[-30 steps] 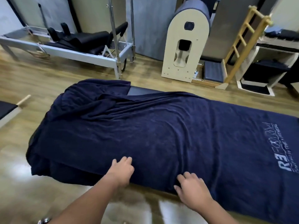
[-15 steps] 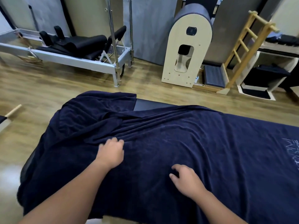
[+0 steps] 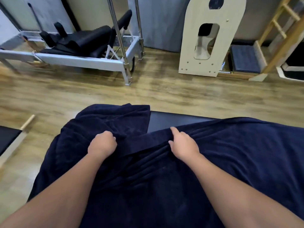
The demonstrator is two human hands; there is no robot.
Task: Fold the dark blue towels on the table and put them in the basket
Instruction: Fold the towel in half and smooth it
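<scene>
A dark blue towel [image 3: 189, 178] is spread over the table [image 3: 166, 120], covering nearly all of it; only a dark bare strip of tabletop is seen just beyond & between the two hands. The left hand [image 3: 102, 144] is set on the towel w/ fingers curled under into the cloth, so a bunch of fabric is gripped at the far-left heap. The right hand [image 3: 184, 144] is laid just beside it to the right, apart from it, w/ its fingers hooked over the towel's far edge & thumb spread toward the left hand; the hem is pinched there, approx. where the cloth meets the bare strip. Between & below the hands the towel is drawn into long pleats running toward the person. Left of the left hand the towel is rumpled & hangs over the table end. Right of the right hand the cloth is seen lying flatter, out to the frame edge. Both forearms are stretched over the towel. Well beyond the hands, on the wood floor [image 3: 164, 89], a metal-framed exercise bed w/ black pads [image 3: 79, 46] is seen far left, a pale arched wooden unit [image 3: 205, 46] far right, & a wooden ladder frame [image 3: 279, 30] further right. No basket can be made out.
</scene>
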